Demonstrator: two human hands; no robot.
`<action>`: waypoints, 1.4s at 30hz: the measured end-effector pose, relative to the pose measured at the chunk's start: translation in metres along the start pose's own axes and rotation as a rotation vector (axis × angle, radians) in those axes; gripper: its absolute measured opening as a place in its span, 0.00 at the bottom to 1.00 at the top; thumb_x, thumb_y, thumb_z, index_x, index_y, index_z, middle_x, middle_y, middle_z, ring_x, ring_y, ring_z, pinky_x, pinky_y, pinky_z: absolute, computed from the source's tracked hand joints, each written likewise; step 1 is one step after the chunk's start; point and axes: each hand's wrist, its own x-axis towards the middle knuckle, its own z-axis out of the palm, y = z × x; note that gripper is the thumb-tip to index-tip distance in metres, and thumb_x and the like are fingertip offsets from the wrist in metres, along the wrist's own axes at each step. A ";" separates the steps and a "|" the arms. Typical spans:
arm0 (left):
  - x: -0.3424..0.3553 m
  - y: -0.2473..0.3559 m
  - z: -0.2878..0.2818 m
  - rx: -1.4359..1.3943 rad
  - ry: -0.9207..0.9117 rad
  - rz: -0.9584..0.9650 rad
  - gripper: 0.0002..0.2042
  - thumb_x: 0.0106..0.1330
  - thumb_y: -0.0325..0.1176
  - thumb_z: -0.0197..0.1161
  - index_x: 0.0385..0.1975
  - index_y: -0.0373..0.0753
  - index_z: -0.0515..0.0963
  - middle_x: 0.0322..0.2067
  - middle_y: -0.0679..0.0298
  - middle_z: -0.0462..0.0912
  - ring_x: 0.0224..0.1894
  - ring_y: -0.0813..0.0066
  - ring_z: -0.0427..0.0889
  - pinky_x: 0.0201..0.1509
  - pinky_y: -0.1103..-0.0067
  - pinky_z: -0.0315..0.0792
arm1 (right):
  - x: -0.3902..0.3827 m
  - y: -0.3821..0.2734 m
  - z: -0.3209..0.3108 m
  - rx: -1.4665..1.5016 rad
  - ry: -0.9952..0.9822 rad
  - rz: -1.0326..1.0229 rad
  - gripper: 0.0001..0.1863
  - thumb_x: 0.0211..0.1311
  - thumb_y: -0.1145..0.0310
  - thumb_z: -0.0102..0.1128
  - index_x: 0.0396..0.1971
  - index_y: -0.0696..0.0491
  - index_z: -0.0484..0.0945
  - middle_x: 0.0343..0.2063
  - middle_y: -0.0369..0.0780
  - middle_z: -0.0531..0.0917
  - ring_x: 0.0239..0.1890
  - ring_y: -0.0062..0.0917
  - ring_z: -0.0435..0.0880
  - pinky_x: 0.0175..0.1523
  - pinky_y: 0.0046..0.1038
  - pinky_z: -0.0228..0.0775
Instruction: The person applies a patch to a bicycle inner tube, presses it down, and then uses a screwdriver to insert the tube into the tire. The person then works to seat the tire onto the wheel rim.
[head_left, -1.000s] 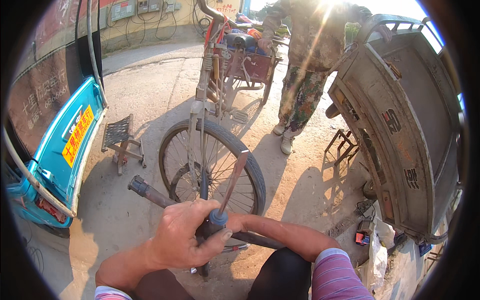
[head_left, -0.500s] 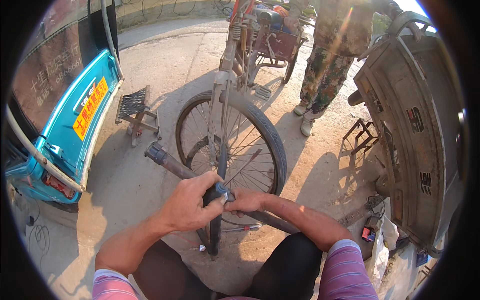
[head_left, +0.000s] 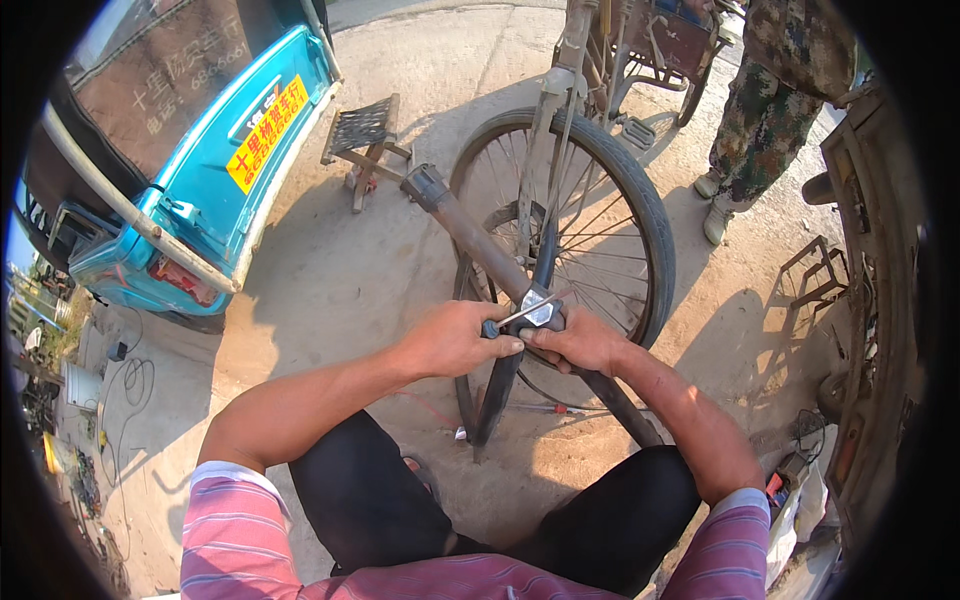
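Between my hands a black rubber inner tube (head_left: 497, 392) crosses a brown pipe (head_left: 478, 235) with a dark ribbed end. A silvery white patch (head_left: 537, 309) lies on the dark rubber at the crossing. My left hand (head_left: 455, 338) is closed on a screwdriver (head_left: 491, 328); its dark blue end shows, and its thin metal shaft lies across the patch. My right hand (head_left: 585, 340) grips the inner tube just right of the patch, thumb on top, other fingers mostly hidden below. Just beyond stands a bicycle wheel (head_left: 662, 215) with a black tyre, where the tube leads.
A small woven stool (head_left: 362, 127) stands at the far left beside a turquoise vehicle (head_left: 215, 190). At the far right stands a person in camouflage trousers (head_left: 765, 135). A metal frame (head_left: 815, 275) and a dark vehicle panel (head_left: 880, 280) line the right side. A cable (head_left: 135, 385) lies at left.
The view has shifted, so the wheel and stool appear lower and further right. My left hand has turned and drawn back from the crossing, uncovering the patch and the screwdriver's shaft. My right hand keeps its grip.
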 end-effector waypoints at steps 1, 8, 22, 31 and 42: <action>0.002 -0.003 0.003 -0.110 -0.064 0.005 0.15 0.66 0.41 0.74 0.42 0.34 0.85 0.26 0.63 0.83 0.27 0.74 0.80 0.34 0.69 0.75 | 0.000 0.001 0.000 -0.007 0.000 0.001 0.27 0.64 0.45 0.73 0.35 0.59 0.82 0.21 0.35 0.79 0.21 0.20 0.80 0.29 0.27 0.76; 0.001 0.011 -0.016 -0.331 0.039 -0.213 0.09 0.65 0.33 0.70 0.38 0.35 0.84 0.25 0.71 0.80 0.27 0.85 0.75 0.31 0.80 0.69 | -0.014 0.012 -0.004 -0.252 -0.030 0.041 0.27 0.64 0.44 0.74 0.34 0.58 0.84 0.20 0.36 0.80 0.23 0.22 0.82 0.32 0.31 0.76; -0.008 -0.023 -0.089 -0.574 0.429 -0.281 0.12 0.62 0.33 0.70 0.40 0.33 0.81 0.29 0.65 0.83 0.26 0.80 0.79 0.28 0.78 0.73 | -0.066 0.159 -0.006 -0.671 -0.159 0.238 0.28 0.55 0.44 0.76 0.39 0.57 0.86 0.34 0.51 0.88 0.40 0.44 0.88 0.48 0.41 0.78; -0.002 -0.040 -0.096 -0.781 0.430 -0.191 0.09 0.68 0.32 0.66 0.43 0.36 0.80 0.31 0.65 0.85 0.28 0.81 0.83 0.32 0.82 0.78 | -0.146 0.316 -0.031 -0.543 0.001 0.536 0.26 0.51 0.51 0.76 0.42 0.57 0.88 0.36 0.51 0.89 0.43 0.44 0.90 0.51 0.41 0.80; 0.025 -0.066 -0.079 -0.441 0.236 -0.352 0.13 0.74 0.40 0.64 0.44 0.35 0.81 0.29 0.67 0.83 0.27 0.83 0.80 0.32 0.82 0.76 | -0.210 0.494 -0.036 -0.652 0.485 0.656 0.20 0.51 0.58 0.74 0.41 0.54 0.85 0.35 0.51 0.89 0.43 0.47 0.90 0.48 0.44 0.80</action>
